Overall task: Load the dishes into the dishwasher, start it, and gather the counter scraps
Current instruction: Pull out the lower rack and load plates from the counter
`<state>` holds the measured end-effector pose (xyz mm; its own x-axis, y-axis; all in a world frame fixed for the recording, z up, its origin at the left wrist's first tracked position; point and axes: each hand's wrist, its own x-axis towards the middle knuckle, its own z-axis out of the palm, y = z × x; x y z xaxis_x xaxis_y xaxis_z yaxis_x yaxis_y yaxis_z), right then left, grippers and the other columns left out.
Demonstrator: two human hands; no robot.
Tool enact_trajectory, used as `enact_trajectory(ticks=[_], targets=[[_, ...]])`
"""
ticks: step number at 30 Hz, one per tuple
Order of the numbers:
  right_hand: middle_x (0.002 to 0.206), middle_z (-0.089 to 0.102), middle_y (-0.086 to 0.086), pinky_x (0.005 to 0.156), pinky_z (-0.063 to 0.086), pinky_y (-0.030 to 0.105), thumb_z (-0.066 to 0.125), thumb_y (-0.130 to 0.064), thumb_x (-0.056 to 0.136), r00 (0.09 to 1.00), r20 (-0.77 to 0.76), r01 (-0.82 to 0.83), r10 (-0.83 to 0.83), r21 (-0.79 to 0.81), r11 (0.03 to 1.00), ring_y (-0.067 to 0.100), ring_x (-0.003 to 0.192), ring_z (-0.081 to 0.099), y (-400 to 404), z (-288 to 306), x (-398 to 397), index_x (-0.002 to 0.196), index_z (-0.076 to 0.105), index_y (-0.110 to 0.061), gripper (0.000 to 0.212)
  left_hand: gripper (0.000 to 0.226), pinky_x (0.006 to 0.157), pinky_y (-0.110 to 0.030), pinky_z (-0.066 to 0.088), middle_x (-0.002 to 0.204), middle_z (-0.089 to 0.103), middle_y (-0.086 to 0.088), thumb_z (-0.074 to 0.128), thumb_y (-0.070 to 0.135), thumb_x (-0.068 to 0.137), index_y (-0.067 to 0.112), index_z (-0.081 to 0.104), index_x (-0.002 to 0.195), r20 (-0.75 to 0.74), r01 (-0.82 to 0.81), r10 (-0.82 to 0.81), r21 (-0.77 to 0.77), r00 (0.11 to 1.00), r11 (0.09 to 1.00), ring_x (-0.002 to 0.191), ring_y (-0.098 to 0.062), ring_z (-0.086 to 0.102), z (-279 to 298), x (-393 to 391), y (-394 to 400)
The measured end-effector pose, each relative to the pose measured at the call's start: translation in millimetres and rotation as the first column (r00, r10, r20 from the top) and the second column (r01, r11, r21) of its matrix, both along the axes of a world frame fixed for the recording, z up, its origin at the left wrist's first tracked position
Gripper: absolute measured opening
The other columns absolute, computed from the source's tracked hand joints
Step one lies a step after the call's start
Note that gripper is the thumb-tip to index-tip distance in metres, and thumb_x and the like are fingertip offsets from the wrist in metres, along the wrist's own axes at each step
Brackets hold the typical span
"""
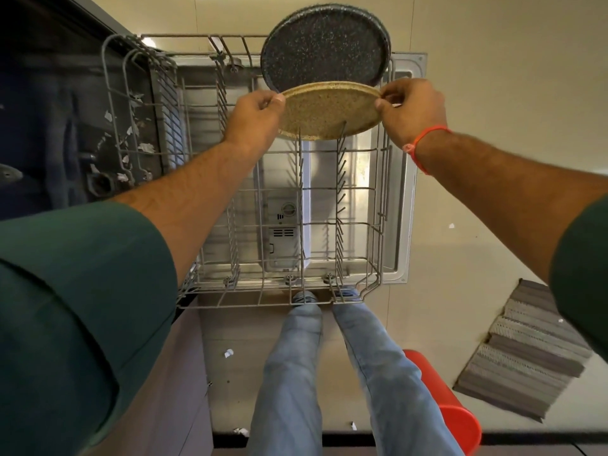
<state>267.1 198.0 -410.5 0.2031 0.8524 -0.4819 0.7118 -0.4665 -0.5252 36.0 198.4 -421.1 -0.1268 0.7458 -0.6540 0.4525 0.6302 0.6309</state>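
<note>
Lower dishwasher rack (378,205): grey wire, pulled out over the open dishwasher door (403,205), two rows of upright tines running down its right half.

Tan speckled plate (329,110): held at the far end of the rack, tilted, its lower edge down among the tines. Left hand (255,118) pinches the plate's left rim between thumb and curled fingers; right hand (411,108) pinches the right rim the same way. An orange band (424,143) circles the right wrist.

Dark speckled plate (325,47): standing on edge just behind the tan one, at the rack's far right corner, its face tipped toward the viewer.

Dishwasher tub (82,126): dark interior at left, white scraps scattered over its floor.

Floor (493,93): pale tile. A grey ribbed mat (526,350) lies at right, an orange cylindrical container (444,399) beside the person's jeans-clad legs (329,373), small white scraps here and there.

Green sleeves (65,307) cover both upper arms.
</note>
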Motion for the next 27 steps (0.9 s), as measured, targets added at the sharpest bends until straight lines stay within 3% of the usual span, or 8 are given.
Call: enact_trajectory(ticks=[4,9,12,16,19,23,27], targets=[[0.144,0.055,0.003,0.098,0.036,0.019,0.061,-0.025,0.098,0.997,-0.069,-0.026,0.024,-0.033,0.999,0.014,0.126,0.052,-10,13,-6,0.149,0.044,-0.018,0.054,0.048,0.114,-0.028,0.034,0.154,0.045,-0.003,0.045,0.033,0.107,0.018,0.04,0.153,0.075,-0.053,0.052,0.009,0.996,0.999,0.139,-0.016,0.043,20,4,-7],[0.155,0.041,0.006,0.1,0.024,0.017,0.061,-0.026,0.097,0.99,-0.134,0.041,-0.036,0.031,0.999,0.023,0.141,0.039,-31,32,-13,0.158,0.025,-0.022,0.07,0.054,0.114,-0.033,0.034,0.162,0.033,-0.001,0.044,0.035,0.107,0.026,0.029,0.158,0.137,-0.151,0.142,0.063,0.98,0.986,0.143,-0.014,0.038,55,12,-37],[0.155,0.04,0.004,0.105,0.025,0.019,0.06,-0.03,0.098,0.98,-0.184,0.079,-0.069,0.046,0.996,0.021,0.141,0.038,-49,51,-24,0.159,0.024,-0.023,0.071,0.053,0.106,-0.026,0.033,0.161,0.034,0.003,0.043,0.038,0.107,0.029,0.029,0.158,0.189,-0.237,0.222,0.059,0.957,0.97,0.133,-0.004,0.037,82,22,-63],[0.157,0.039,-0.002,0.114,0.032,0.031,0.056,-0.04,0.098,0.952,-0.282,0.133,-0.116,0.04,0.99,0.019,0.141,0.04,-75,92,-46,0.158,0.025,-0.031,0.068,0.054,0.106,-0.021,0.031,0.162,0.033,0.006,0.044,0.037,0.107,0.026,0.03,0.158,0.264,-0.333,0.311,0.044,0.913,0.942,0.14,-0.005,0.034,130,37,-100],[0.158,0.038,-0.004,0.116,0.034,0.036,0.054,-0.045,0.1,0.915,-0.375,0.177,-0.149,0.04,0.983,0.017,0.142,0.039,-97,134,-63,0.157,0.024,-0.036,0.065,0.053,0.101,-0.012,0.031,0.161,0.033,0.009,0.044,0.036,0.107,0.025,0.032,0.157,0.323,-0.4,0.371,0.027,0.871,0.916,0.134,0.003,0.033,170,44,-130],[0.161,0.031,-0.009,0.115,0.027,0.027,0.054,-0.043,0.101,0.86,-0.469,0.234,-0.2,0.015,0.972,0.007,0.144,0.03,-130,191,-77,0.158,0.023,-0.036,0.065,0.052,0.113,-0.024,0.029,0.16,0.033,0.014,0.044,0.043,0.106,0.03,0.035,0.156,0.371,-0.413,0.38,0.012,0.848,0.911,0.135,0.005,0.033,219,44,-165],[0.16,0.031,-0.014,0.117,0.026,0.028,0.055,-0.043,0.101,0.801,-0.546,0.28,-0.244,-0.018,0.96,-0.004,0.135,0.029,-162,243,-83,0.157,0.026,-0.035,0.064,0.051,0.107,-0.019,0.031,0.159,0.036,0.014,0.045,0.043,0.105,0.032,0.038,0.154,0.408,-0.434,0.389,0.022,0.826,0.9,0.133,0.005,0.037,274,39,-192]])
